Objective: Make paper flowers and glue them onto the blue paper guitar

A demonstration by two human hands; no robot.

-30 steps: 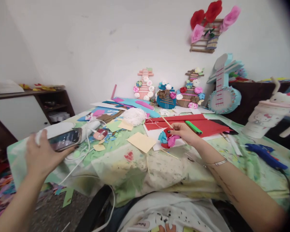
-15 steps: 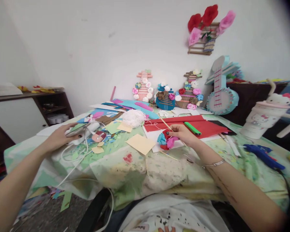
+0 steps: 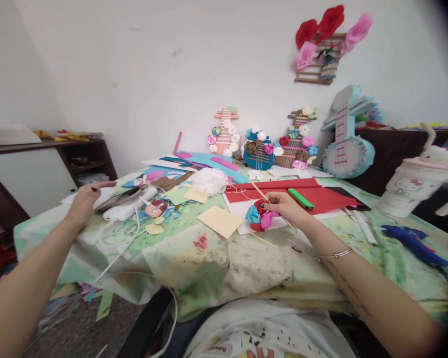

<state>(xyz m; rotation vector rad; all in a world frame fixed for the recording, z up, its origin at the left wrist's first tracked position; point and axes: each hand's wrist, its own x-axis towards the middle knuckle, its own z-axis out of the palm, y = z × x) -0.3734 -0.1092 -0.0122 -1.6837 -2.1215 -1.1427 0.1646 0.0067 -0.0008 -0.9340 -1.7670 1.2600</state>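
My right hand (image 3: pixel 285 206) pinches a thin wooden stick (image 3: pixel 259 190), which slants up and left out of the fingers. Just below those fingers are crumpled paper flowers in red, blue and pink (image 3: pixel 261 217), over a white sheet; whether the hand also touches them is unclear. My left hand (image 3: pixel 84 201) is raised at the table's left side, index finger stretched to the right, nothing visible in it. Beside it a flat grey-and-black thing (image 3: pixel 121 199) lies against a white power strip (image 3: pixel 119 211). A cream paper square (image 3: pixel 220 222) lies between the hands.
White yarn (image 3: pixel 209 181), red paper (image 3: pixel 261 192) and a green marker (image 3: pixel 300 198) lie mid-table. On the right are a blue glue gun (image 3: pixel 414 243) and a tall white cup (image 3: pixel 405 189). Paper-flowered instrument models (image 3: pixel 259 154) lean at the wall. A white cable (image 3: pixel 114 266) hangs off the front.
My left hand has come off the flat grey-and-black thing and moved left, its index finger now stretched out. My right hand keeps its hold on the stick. The view has shifted slightly.
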